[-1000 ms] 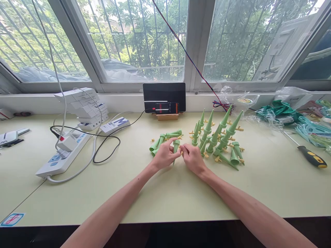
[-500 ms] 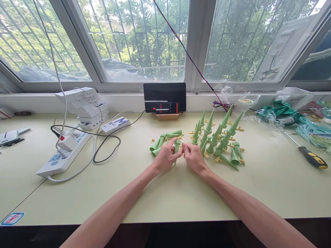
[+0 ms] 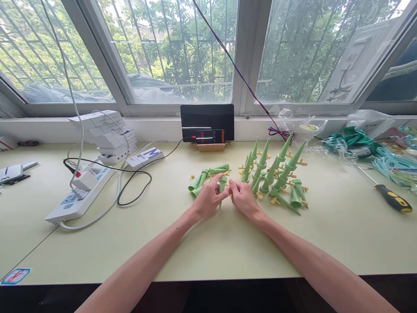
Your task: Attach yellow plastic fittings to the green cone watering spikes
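Observation:
Between thumb and fingers, my left hand (image 3: 207,198) grips a green plant watering spike (image 3: 222,186), its cap end up and its tip pointing down at the table. My right hand (image 3: 243,198) is closed in a pinch right beside it; a bit of yellow shows between the two hands, probably a small valve, mostly hidden by the fingers. Behind my left hand lie several loose green spikes (image 3: 202,178) with small yellow valves (image 3: 192,177). To the right of my right hand, several green spikes fitted with yellow valves (image 3: 282,176) stand stacked in one another or lie down.
A phone (image 3: 210,136) leans on a black tablet (image 3: 208,115) at the back. On the left are a power strip (image 3: 74,204), cables and stacked white boxes (image 3: 109,134). A screwdriver (image 3: 393,198) and plastic bags (image 3: 353,143) lie on the right.
Both hands stay almost in place, with only slight finger movement around the spike. The piles on the table look the same.

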